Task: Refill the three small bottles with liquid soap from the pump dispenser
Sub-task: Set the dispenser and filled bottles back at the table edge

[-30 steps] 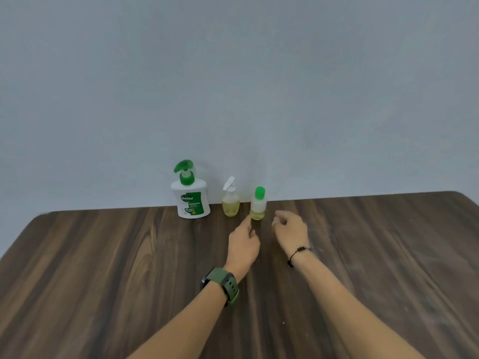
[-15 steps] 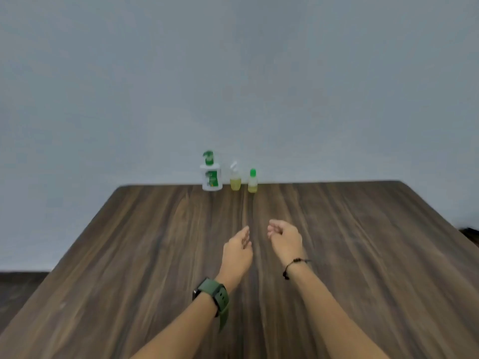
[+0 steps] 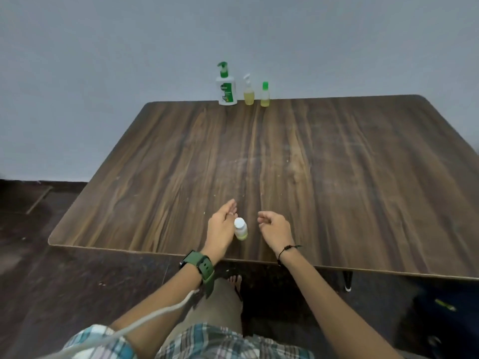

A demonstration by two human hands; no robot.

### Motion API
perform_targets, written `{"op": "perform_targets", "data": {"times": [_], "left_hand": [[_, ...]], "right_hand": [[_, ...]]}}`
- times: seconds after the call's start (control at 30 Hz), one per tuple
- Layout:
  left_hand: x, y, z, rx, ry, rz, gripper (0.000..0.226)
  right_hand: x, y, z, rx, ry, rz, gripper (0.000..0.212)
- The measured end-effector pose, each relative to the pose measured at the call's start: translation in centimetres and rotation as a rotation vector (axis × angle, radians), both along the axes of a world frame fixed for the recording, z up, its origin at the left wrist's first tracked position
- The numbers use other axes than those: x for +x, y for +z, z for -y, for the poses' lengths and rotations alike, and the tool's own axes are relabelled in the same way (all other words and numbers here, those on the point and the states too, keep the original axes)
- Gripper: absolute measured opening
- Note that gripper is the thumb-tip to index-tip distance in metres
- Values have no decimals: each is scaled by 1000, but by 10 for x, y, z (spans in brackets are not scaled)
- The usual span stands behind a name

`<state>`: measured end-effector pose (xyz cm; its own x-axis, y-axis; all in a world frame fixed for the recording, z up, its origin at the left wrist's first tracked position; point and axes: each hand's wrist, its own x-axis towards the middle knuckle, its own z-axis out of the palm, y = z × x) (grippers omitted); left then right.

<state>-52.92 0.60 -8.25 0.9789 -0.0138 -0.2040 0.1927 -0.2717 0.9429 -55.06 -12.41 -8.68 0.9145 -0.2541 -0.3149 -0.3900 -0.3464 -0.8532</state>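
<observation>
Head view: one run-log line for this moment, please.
left hand open, beside white-capped bottle | right hand loosely curled, empty | pump dispenser, two bottles at far edge

At the top centre the dispenser [image 3: 227,90] is white with a green pump and green label, beside two bottles of yellow liquid, one [image 3: 248,93] white-capped, one [image 3: 265,95] green-capped. The table [image 3: 311,164] is dark brown with streaked wood grain, under a pale grey-blue wall [image 3: 103,60]. Near the lower centre are a white-capped, yellowish bottle [image 3: 240,228], an olive-green watch [image 3: 201,266], a black bracelet [image 3: 286,250] and a teal-and-white plaid shirt [image 3: 207,340].
</observation>
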Motion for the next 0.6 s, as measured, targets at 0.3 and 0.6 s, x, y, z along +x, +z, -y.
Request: {"op": "perform_targets", "data": {"times": [0.3,0.6], "left_hand": [[3,-3,38,22,45,10,29],[82,62,126,-97,-16,77,33]], "right_hand": [[-1,5,-21,11,-56,91,25],[75,72,72,-20,-101,237,26]]}}
